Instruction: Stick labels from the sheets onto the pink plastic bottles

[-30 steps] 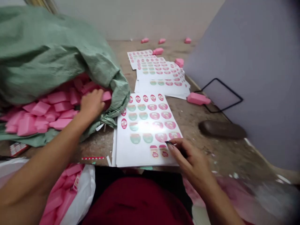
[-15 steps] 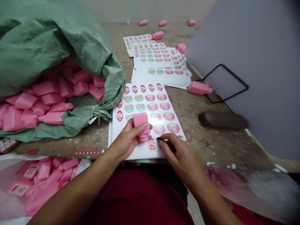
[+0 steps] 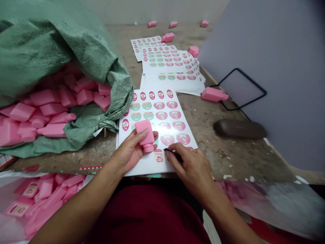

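Note:
A pink bottle (image 3: 144, 133) lies in my left hand (image 3: 133, 149), neck pointing toward me, with the thumb across its front and the fingers behind. Below it is a sheet of pink and green stickers (image 3: 162, 105). My right hand (image 3: 189, 162) pinches a thin black tool (image 3: 175, 155), whose tip is at the sheet's lower part, beside a small heart-shaped sticker (image 3: 159, 158). The bottle's visible face carries no sticker.
A green sack (image 3: 101, 57) of pink bottles opens at the left. More sticker sheets (image 3: 165, 64) lie behind. Loose bottles (image 3: 213, 94), a dark case (image 3: 238, 128) and a black wire frame (image 3: 254, 83) are at the right. A bag with labelled bottles (image 3: 45, 188) is at the lower left.
My left hand has shifted left with the bottle, which is more tilted now. My right hand and the black tool have moved slightly left. The whole view has shifted a little.

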A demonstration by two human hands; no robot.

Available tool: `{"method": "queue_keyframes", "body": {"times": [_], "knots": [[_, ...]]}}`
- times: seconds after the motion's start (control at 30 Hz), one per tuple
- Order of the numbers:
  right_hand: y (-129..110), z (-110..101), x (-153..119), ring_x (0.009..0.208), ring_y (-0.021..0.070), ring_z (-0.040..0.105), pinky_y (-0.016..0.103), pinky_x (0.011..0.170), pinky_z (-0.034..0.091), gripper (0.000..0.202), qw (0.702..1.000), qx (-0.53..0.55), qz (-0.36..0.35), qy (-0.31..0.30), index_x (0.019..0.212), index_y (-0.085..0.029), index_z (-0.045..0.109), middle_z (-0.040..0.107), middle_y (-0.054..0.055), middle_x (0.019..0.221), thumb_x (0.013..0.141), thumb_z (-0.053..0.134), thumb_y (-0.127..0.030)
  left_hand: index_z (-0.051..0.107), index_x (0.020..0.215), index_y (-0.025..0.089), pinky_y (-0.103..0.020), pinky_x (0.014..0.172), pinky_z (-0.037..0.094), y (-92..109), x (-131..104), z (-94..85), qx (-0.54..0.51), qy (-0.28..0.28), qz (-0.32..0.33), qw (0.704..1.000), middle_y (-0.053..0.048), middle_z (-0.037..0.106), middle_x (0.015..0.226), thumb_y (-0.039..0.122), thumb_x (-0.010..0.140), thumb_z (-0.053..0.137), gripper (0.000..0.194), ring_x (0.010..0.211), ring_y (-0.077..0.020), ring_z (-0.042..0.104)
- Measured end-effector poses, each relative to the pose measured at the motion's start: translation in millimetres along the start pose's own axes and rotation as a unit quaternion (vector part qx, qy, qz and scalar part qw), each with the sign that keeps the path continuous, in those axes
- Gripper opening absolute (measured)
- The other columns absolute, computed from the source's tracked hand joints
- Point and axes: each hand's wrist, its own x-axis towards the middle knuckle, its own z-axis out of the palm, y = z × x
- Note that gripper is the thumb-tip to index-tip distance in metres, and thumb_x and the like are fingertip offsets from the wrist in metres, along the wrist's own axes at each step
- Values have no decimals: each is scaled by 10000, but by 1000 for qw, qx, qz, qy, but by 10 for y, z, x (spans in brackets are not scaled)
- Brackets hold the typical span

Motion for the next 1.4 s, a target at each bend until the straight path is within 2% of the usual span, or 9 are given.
{"method": "queue_keyframes", "body": {"times": [0.3,0.5,0.67,0.77,0.87,1.0,1.07,1.2,1.4], "knots": [[-15,54,12,512,176,559,318,644,307,129,998,-34,-32,49,855,-212,630,727,-14,693,932,534,-247,590,1066,146,-365,851,568,-22,9,-29,0,-18,3,1000,-123,721,1003,172,858,658,220,959,-214,687],[-26,45,43,551,197,587,326,644,349,168,1000,-8,-7,28,859,-213,645,731,13,720,934,509,-276,603,1086,137,-354,839,567,-19,2,-31,-2,-23,-3,1000,-122,722,988,164,854,665,241,942,-215,690],[-2,14,25,643,221,653,319,637,411,165,997,61,35,-25,916,-223,670,748,13,773,916,534,-317,583,1115,125,-352,857,569,0,26,-36,-16,-9,-5,1000,-141,728,1000,163,878,630,244,979,-229,703],[-35,-19,-35,689,264,682,379,690,463,273,997,43,54,-34,1084,-185,698,771,69,841,910,532,-314,576,1146,111,-359,865,576,24,40,-30,-37,-9,-14,999,-154,729,1013,203,919,583,245,973,-233,713],[-113,-127,-138,763,300,703,451,762,499,385,990,85,37,-110,1237,-193,684,779,96,898,891,568,-315,586,1134,93,-347,848,586,46,45,-18,-49,-6,-21,999,-159,731,1004,251,950,542,246,940,-226,721],[-163,-373,-230,856,241,715,362,778,545,341,919,330,32,-212,1182,-289,725,778,37,963,861,655,-379,591,1123,91,-336,822,590,51,44,-19,-45,-2,-17,999,-158,730,996,254,964,514,241,919,-219,722],[-149,-460,-210,834,195,704,288,747,541,220,894,413,58,-162,1016,-305,767,764,5,928,819,712,-385,588,1132,99,-347,818,589,37,47,-31,-38,-5,-7,999,-157,726,1007,251,950,541,241,917,-225,721],[-163,-454,-79,657,126,600,219,593,478,106,882,449,143,4,795,-261,709,664,-28,745,760,765,-344,583,1137,133,-347,829,573,-14,24,-34,-10,-15,29,999,-136,720,1022,244,882,647,285,927,-226,710],[-393,-364,123,589,106,541,202,514,456,217,823,534,179,76,849,-244,605,612,-48,704,743,771,-334,603,1093,169,-310,830,528,-87,-224,79,32,-71,59,995,-86,700,1032,377,837,712,348,926,-196,669]]}}
